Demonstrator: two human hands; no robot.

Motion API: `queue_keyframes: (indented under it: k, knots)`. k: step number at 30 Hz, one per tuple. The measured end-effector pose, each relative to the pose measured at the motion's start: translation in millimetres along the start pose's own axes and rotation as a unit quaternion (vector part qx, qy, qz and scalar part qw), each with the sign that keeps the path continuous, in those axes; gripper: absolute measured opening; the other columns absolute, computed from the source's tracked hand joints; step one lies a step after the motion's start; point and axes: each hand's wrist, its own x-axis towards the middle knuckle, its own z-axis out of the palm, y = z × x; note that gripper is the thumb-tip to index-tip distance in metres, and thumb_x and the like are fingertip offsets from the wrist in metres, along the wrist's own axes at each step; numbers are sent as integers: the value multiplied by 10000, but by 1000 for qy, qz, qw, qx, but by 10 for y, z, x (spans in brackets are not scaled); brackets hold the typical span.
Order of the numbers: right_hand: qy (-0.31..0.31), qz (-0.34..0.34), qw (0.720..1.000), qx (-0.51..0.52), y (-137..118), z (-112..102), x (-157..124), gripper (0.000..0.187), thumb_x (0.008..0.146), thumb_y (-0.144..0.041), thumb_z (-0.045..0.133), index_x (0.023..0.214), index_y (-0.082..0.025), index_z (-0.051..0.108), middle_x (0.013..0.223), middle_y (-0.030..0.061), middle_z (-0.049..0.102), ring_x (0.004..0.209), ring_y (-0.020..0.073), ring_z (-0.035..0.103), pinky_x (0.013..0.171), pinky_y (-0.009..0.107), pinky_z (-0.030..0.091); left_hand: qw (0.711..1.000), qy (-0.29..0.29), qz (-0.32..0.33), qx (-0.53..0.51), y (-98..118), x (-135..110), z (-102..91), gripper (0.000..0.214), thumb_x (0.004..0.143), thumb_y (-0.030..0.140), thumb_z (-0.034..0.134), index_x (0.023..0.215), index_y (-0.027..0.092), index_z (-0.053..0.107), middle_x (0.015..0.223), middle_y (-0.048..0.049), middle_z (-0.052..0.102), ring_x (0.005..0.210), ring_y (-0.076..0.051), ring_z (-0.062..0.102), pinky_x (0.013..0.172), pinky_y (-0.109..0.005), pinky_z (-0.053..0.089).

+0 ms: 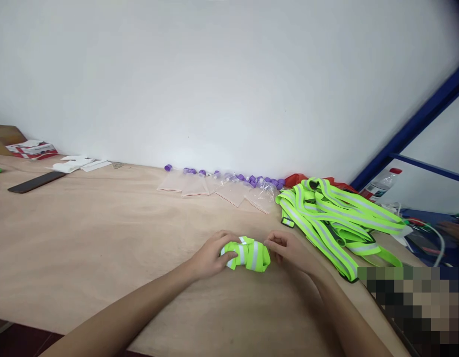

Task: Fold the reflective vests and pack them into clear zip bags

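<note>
A small folded bundle of neon-yellow reflective strap point(248, 254) lies on the plywood table point(103, 238). My left hand point(210, 255) wraps its fingers round the bundle's left end. My right hand point(287, 250) pinches the bundle's right end with curled fingers. Just to the right lies a loose pile of the same neon-yellow reflective straps point(333, 218).
Clear plastic bags point(214, 187) and several purple caps point(252, 179) line the wall. A dark phone point(36, 182), white papers point(79, 163) and a red-white box point(31, 148) sit far left. A plastic bottle point(381, 184) and a blue frame point(419, 124) stand at right.
</note>
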Motion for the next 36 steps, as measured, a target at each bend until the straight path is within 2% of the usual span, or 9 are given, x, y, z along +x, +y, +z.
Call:
queue_keyframes:
  k: [2,4,11,16,21,26,32,36]
  knots:
    - [-57,36,997,39,7,-48,-31,375,804,-565,671,761,-195,624,640,-14,628,530,144,558,536,268,407,1000,13,-7,-8,-6,2,1,280,952,266,568,1228,240,606,1253,-93,625,1177,-263,573,1017,-416,461]
    - [-78,44,994,57,17,-35,-40,365,783,-552,695,761,-193,635,628,-10,649,530,148,581,547,268,415,1000,22,-9,-7,-8,2,3,276,956,268,563,1227,240,606,1261,-98,625,1174,-263,577,1016,-417,462]
    - [-90,34,990,103,50,38,-17,368,791,-551,700,790,-187,644,632,-2,683,567,164,639,586,278,470,1000,25,6,-1,-46,-13,-3,278,969,298,556,1238,240,598,1270,-97,621,1184,-254,577,1037,-410,452]
    - [-98,42,984,143,96,71,-21,298,724,-434,763,731,-188,596,638,-10,675,543,140,612,549,248,443,1000,17,15,9,-61,-30,-5,273,970,289,546,1233,235,596,1274,-105,600,1187,-253,564,1028,-407,455]
    - [-66,34,993,90,111,154,-15,198,737,-302,682,663,-201,530,571,-49,573,478,101,500,476,221,355,999,2,18,26,-34,-40,-11,267,980,297,513,1231,239,584,1274,-110,588,1190,-267,546,1015,-419,460]
    - [9,-1,1000,-1,104,183,-6,196,714,-214,639,617,-206,469,563,-71,469,518,94,387,469,211,267,999,-8,29,28,-30,-40,-33,265,984,293,497,1231,237,576,1270,-111,578,1186,-264,540,1010,-413,458]
    - [70,-52,992,-94,67,220,-8,214,664,-176,681,642,-211,471,607,-72,473,588,111,363,509,224,258,998,-29,45,25,-24,-26,-68,263,989,287,487,1232,238,575,1267,-110,584,1186,-262,535,1016,-414,456]
    - [63,-77,990,-103,77,282,0,233,691,-203,657,620,-210,435,588,-72,418,582,109,340,513,229,239,998,-33,55,23,3,-33,-68,259,991,270,487,1231,234,579,1258,-111,582,1192,-259,528,1021,-413,450]
